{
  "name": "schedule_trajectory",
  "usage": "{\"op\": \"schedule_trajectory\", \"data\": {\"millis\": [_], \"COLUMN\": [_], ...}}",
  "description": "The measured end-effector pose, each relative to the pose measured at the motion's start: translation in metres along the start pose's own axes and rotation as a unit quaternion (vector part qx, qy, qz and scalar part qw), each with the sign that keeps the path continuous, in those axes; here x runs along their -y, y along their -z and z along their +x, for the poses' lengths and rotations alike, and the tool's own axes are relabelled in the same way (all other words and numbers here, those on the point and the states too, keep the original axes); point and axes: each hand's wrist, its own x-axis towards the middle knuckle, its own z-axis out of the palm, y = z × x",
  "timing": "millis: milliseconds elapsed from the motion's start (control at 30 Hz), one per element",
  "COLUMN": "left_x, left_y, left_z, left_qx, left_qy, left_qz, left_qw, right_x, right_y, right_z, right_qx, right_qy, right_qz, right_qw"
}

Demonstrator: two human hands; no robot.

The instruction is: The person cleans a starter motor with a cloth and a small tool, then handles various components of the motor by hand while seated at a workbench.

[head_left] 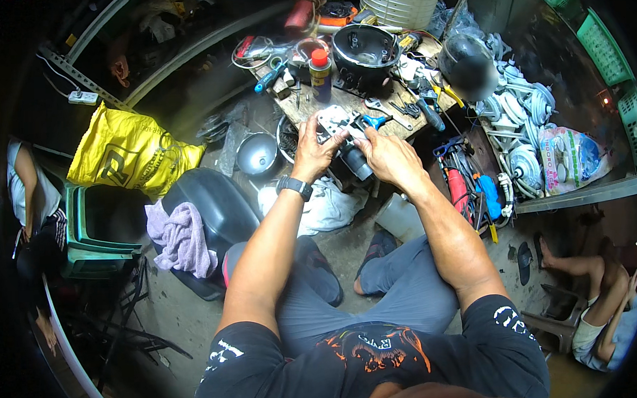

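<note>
Motor-like assy. betw. L hand, pinching metal plate, & R hand, curled (grip unclear); long axis slants nearward, slightly R.

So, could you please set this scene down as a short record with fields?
Left hand: holds a metal-and-black assembly; left hand has a wristwatch on its wrist
Right hand: right hand grips the same assembly
Near the hands: blue-handled tool
On the workbench: red-capped can, black bowl
Left side: yellow sack, purple towel
Other people: one at each side edge
</note>
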Motion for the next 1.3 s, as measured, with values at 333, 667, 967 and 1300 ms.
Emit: {"op": "schedule_trajectory", "data": {"millis": [333,667,967,1300], "left_x": [-0.003,-0.003,-0.006,-0.009], "left_y": [-0.003,-0.002,0.000,-0.001], "left_z": [-0.004,-0.002,-0.004,-0.004], "left_qx": [0.000,0.000,0.008,-0.025], "left_qy": [-0.004,-0.016,0.021,-0.009], "left_qz": [-0.007,-0.012,-0.043,0.016], "left_qw": [1.000,1.000,0.999,1.000], "right_x": [-0.032,-0.014,-0.003,-0.001], "right_y": [0.026,-0.008,-0.012,0.000], "right_z": [0.007,0.004,0.007,0.002], "right_qx": [-0.036,-0.038,-0.021,-0.074], "right_qy": [-0.083,0.022,0.028,0.017], "right_qz": [0.005,0.064,0.089,0.105], "right_qw": [0.996,0.997,0.995,0.992]}}
